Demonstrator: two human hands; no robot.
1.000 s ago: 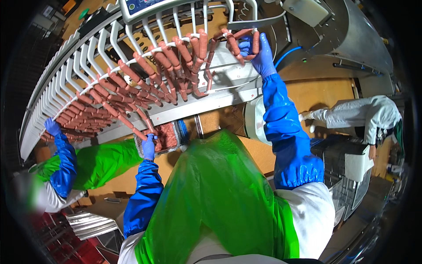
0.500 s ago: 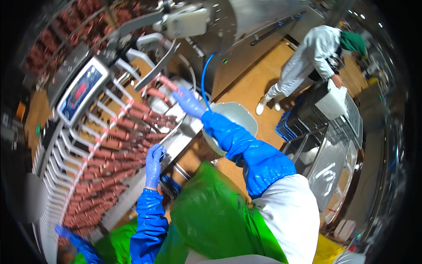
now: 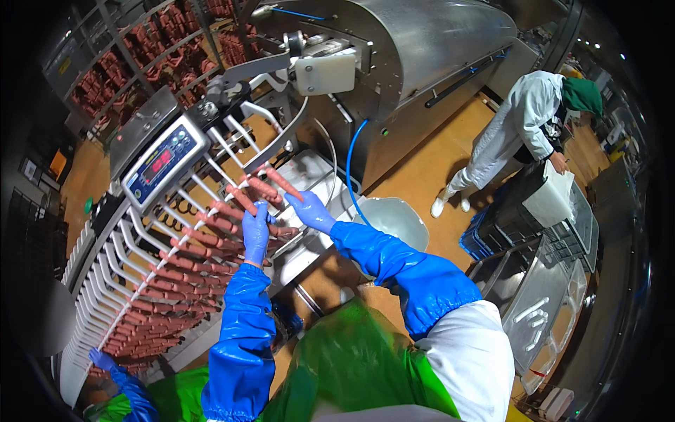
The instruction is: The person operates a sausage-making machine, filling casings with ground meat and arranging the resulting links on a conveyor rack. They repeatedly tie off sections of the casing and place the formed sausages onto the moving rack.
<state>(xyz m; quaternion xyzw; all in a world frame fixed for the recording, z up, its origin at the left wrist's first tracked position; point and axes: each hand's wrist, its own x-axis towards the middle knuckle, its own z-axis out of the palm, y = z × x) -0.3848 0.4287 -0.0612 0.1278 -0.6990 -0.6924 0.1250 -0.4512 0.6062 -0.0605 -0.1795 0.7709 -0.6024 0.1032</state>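
Note:
Links of reddish-brown sausage [image 3: 190, 271] hang in rows from a long rack of white hooks [image 3: 116, 271] on my left. My left hand [image 3: 256, 235], in a purple-blue glove, is closed at the end of a sausage [image 3: 241, 200] near the upper end of the row. To its right, my right hand [image 3: 311, 212], gloved the same way, has its fingers closed on the lower end of another sausage [image 3: 283, 184] hanging from the last hooks. Blue sleeves cover both forearms.
A control panel [image 3: 163, 160] stands above the hooks, and a steel machine [image 3: 429, 49] beyond. A grey tub [image 3: 397, 224] sits right of my hands. One co-worker [image 3: 517, 126] bends over black crates [image 3: 520, 193]; another's gloved hand [image 3: 103, 360] touches the rack at lower left.
My left hand has risen from beside the tray to the upper sausages and closed there. My right hand now grips a sausage end. The whole view has shifted, showing more of the machine.

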